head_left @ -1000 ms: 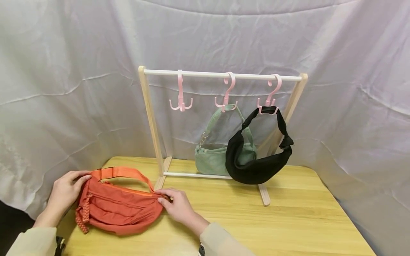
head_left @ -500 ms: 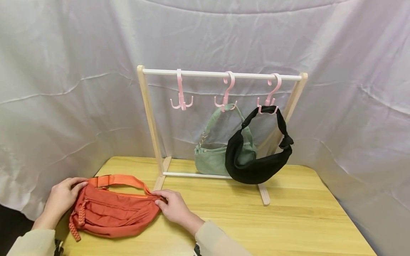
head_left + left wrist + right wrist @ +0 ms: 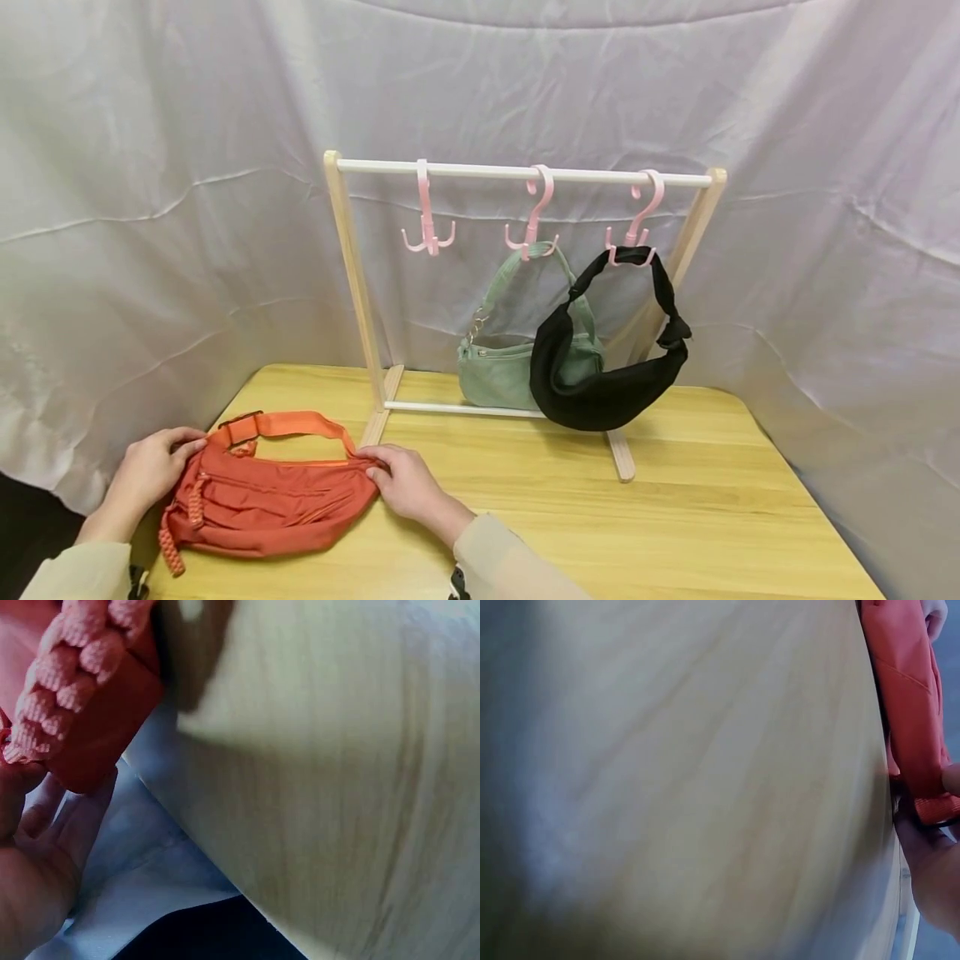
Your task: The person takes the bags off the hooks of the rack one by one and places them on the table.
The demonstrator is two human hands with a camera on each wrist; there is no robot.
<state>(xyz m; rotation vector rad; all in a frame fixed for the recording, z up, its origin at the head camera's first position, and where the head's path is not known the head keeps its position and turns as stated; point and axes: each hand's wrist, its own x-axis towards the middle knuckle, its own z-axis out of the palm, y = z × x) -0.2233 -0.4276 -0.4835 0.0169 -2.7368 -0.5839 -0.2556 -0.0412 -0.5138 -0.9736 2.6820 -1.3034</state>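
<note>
A red-orange belt bag (image 3: 270, 508) lies at the table's left front, its orange strap (image 3: 296, 423) arched above the zipped top. My left hand (image 3: 150, 473) pinches the bag's upper left corner between thumb and fingers. Braided zip pulls (image 3: 197, 500) dangle on that side, and one braid (image 3: 75, 671) looms large in the left wrist view. At the other end my right hand (image 3: 408, 485) pinches the upper right corner, where the strap joins. The right wrist view shows the thumb and fingers on either side of the bag's end (image 3: 915, 735).
Behind stands a wooden rack with a white bar (image 3: 480, 172) carrying three pink hooks (image 3: 429, 242). A green handbag (image 3: 495, 379) hangs from the middle one, partly behind a black shoulder bag (image 3: 607, 400) on the right one. Grey cloth (image 3: 225, 208) surrounds the wooden table (image 3: 675, 517).
Both hands have shifted the belt bag slightly left and towards me, holding its two ends. The strap's buckle end now stands out more. The hanging bags stay put.
</note>
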